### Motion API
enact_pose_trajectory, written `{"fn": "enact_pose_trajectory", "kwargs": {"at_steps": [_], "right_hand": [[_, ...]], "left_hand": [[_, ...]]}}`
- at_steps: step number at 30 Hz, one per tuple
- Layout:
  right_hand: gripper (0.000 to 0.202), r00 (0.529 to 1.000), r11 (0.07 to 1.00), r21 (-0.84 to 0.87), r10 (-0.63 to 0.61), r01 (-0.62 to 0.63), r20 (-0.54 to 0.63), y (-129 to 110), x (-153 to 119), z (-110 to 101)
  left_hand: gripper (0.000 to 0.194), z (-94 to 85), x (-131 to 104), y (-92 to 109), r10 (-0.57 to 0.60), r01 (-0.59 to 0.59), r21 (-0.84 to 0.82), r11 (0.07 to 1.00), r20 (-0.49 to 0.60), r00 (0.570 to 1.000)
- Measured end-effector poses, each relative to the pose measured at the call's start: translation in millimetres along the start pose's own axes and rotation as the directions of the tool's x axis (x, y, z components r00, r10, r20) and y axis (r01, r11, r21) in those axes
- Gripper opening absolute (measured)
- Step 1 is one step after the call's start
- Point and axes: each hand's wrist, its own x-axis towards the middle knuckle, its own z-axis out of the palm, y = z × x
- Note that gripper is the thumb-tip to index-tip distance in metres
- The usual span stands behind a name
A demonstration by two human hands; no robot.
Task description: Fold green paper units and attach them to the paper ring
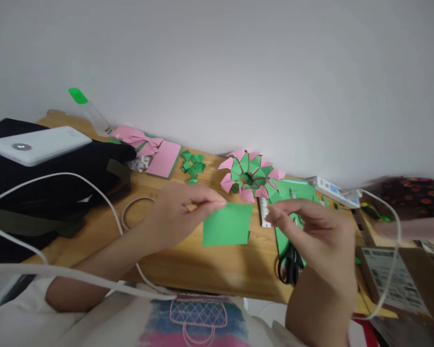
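Observation:
Between its thumb and forefinger, my left hand (183,212) pinches the top edge of a green paper rectangle (227,225), which hangs above the wooden table. Just right of the paper, apart from it, my right hand (316,229) is closed in a pinch; anything in its fingertips is too small or hidden to make out. Behind the hands sits a ring of folded pink and green paper pieces (251,174). Black-handled scissors (290,265) lie on green paper sheets (282,236) beside my right hand, partly covered by it.
Small folded green pieces (193,165) and a pink paper stack (165,159) lie at the back. A white power bank (43,144) rests on black cloth (58,188). Loose white cables cross both sides. At right are a power strip (336,191), another person's arm (412,228) and a cardboard box (401,279).

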Motion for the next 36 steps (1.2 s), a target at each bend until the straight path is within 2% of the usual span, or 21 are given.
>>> {"fn": "enact_pose_trajectory", "kwargs": {"at_steps": [1, 2, 5, 7, 10, 13, 16, 18, 20, 23, 26, 28, 29, 31, 34, 36], "right_hand": [[0.010, 0.998, 0.999, 0.020, 0.042, -0.041, -0.051, 4.6, -2.6, -1.2], [0.010, 0.995, 0.994, 0.073, 0.083, -0.080, -0.047, 8.7, -5.3, -0.5], [0.009, 0.983, 0.923, 0.347, 0.132, -0.168, 0.125, 14.0, -13.7, 12.5], [0.013, 0.971, 0.860, 0.464, 0.135, -0.213, 0.197, 12.3, -18.6, 25.9], [0.013, 0.945, 0.801, 0.510, 0.210, -0.314, 0.253, 7.8, -23.9, 42.1], [0.020, 0.932, 0.742, 0.565, 0.260, -0.361, 0.254, 6.5, -27.6, 49.9], [0.023, 0.935, 0.757, 0.553, 0.323, -0.348, 0.146, 7.6, -30.9, 54.3], [0.027, 0.937, 0.789, 0.522, 0.344, -0.323, 0.059, 7.9, -32.8, 56.4], [0.028, 0.944, 0.818, 0.494, 0.329, -0.294, 0.017, 7.4, -34.3, 56.7], [0.030, 0.966, 0.865, 0.434, 0.253, -0.253, 0.058, 7.3, -35.9, 51.2], [0.033, 0.963, 0.906, 0.350, 0.171, -0.238, 0.210, 8.8, -36.7, 40.2], [0.029, 0.941, 0.913, 0.326, 0.141, -0.244, 0.309, 9.4, -36.1, 33.2], [0.025, 0.939, 0.909, 0.339, 0.132, -0.243, 0.319, 9.1, -35.4, 30.7], [0.027, 0.956, 0.883, 0.410, 0.122, -0.227, 0.267, 7.0, -33.1, 28.7], [0.044, 0.975, 0.841, 0.497, 0.155, -0.214, 0.158, 0.5, -29.0, 32.9], [0.036, 0.963, 0.822, 0.502, 0.240, -0.269, 0.122, -4.2, -26.5, 38.3]], "left_hand": [[0.016, -1.4, -0.6, -3.3, -0.043, 0.040, -0.061, 0.997, -0.059, 0.997], [0.013, -2.1, -1.0, -6.5, -0.100, 0.084, -0.136, 0.987, -0.109, 0.989], [0.010, 1.6, -0.8, -13.8, -0.264, 0.196, -0.326, 0.925, -0.182, 0.947], [0.009, 7.4, -0.9, -16.7, -0.305, 0.217, -0.383, 0.898, -0.183, 0.935], [0.018, 14.9, -3.5, -20.3, -0.283, 0.212, -0.399, 0.892, -0.130, 0.950], [0.021, 16.8, -8.8, -22.3, -0.130, 0.091, -0.305, 0.948, -0.110, 0.985], [0.022, 15.5, -14.5, -20.7, 0.014, -0.010, -0.230, 0.973, 0.017, 1.000], [0.036, 15.6, -17.1, -18.5, 0.009, 0.015, -0.240, 0.971, 0.098, 0.995], [0.043, 17.2, -17.9, -16.9, -0.045, 0.072, -0.231, 0.970, 0.121, 0.992], [0.029, 20.4, -15.9, -18.1, -0.164, 0.179, -0.273, 0.945, 0.079, 0.983], [0.025, 21.7, -12.9, -22.1, -0.269, 0.252, -0.380, 0.890, 0.007, 0.963], [0.024, 21.4, -12.2, -23.1, -0.275, 0.244, -0.386, 0.890, -0.026, 0.961], [0.023, 21.2, -12.5, -22.4, -0.261, 0.230, -0.367, 0.901, -0.035, 0.965], [0.021, 21.1, -13.7, -18.4, -0.219, 0.195, -0.306, 0.932, -0.048, 0.974], [0.017, 22.3, -16.3, -8.4, -0.161, 0.147, -0.203, 0.968, -0.052, 0.986], [0.016, 23.6, -18.1, -1.8, -0.106, 0.098, -0.146, 0.984, -0.044, 0.993]]}}
